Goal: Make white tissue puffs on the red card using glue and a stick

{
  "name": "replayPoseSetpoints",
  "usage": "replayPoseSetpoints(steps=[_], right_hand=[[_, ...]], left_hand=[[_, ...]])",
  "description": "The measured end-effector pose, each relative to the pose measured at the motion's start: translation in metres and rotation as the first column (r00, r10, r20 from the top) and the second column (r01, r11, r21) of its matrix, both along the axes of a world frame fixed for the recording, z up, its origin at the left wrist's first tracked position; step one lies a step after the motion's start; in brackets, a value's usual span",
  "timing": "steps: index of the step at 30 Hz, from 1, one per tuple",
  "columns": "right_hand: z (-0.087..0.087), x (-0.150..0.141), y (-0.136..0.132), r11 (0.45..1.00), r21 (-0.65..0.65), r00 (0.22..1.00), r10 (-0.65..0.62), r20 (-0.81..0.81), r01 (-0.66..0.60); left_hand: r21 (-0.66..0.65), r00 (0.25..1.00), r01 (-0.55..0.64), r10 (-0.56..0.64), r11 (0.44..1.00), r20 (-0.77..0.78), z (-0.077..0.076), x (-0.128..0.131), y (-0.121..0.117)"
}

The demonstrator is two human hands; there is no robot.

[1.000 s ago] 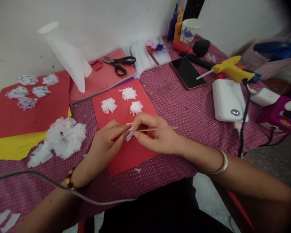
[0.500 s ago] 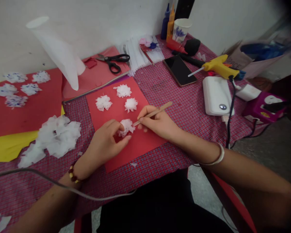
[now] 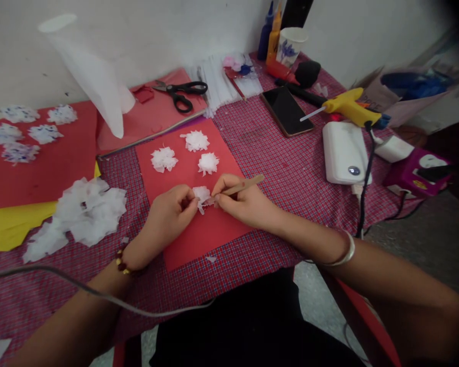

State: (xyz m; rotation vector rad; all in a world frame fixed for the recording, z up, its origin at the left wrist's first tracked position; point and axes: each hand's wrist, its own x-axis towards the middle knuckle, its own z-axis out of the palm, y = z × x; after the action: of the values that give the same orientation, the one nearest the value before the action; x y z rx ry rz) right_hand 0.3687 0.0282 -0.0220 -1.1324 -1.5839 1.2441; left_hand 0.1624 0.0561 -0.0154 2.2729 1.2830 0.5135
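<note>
On a red sheet of paper [image 3: 193, 239] lies a white ruffled paper flower [image 3: 202, 195], between my two hands. My left hand [image 3: 172, 211] is closed, thumb and forefinger pinched at the flower's left edge. A thin wooden stick [image 3: 248, 184] is held in my right hand [image 3: 239, 201], slanting up to the right, its lower tip at the flower's right side. The right fingertips also meet that side and partly hide it. Farther up the same sheet sit three more white paper flowers, one of them [image 3: 163, 159] at the left.
Crumpled white paper [image 3: 92, 214] lies left of the sheet. Blue-tipped flowers [image 3: 46, 133] rest on another red sheet. Black-handled scissors [image 3: 183, 94], a phone [image 3: 286, 112], a yellow glue gun [image 3: 348, 107] and a white power bank [image 3: 344, 153] stand farther back. A cable [image 3: 99, 291] crosses in front.
My left thumb and forefinger have closed together at the flower's edge, where they were apart. My right hand and the stick have shifted slightly left and down.
</note>
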Motion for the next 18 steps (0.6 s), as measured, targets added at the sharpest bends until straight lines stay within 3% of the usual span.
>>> replayPoseSetpoints(steps=[13, 15, 18], right_hand=[[0.000, -0.005, -0.006, 0.986, 0.140, 0.966, 0.052, 0.254, -0.090], [0.002, -0.004, -0.004, 0.988, 0.144, 0.988, 0.023, 0.154, -0.046], [0.019, 0.011, -0.001, 0.987, 0.093, 0.981, -0.119, -0.153, 0.134]], left_hand=[[-0.022, 1.000, 0.010, -0.010, 1.000, 0.021, 0.000, -0.001, 0.000], [-0.050, 0.998, 0.000, 0.002, 0.999, 0.059, 0.003, -0.003, 0.001], [-0.133, 0.982, -0.105, 0.124, 0.986, 0.142, 0.012, -0.014, 0.002]])
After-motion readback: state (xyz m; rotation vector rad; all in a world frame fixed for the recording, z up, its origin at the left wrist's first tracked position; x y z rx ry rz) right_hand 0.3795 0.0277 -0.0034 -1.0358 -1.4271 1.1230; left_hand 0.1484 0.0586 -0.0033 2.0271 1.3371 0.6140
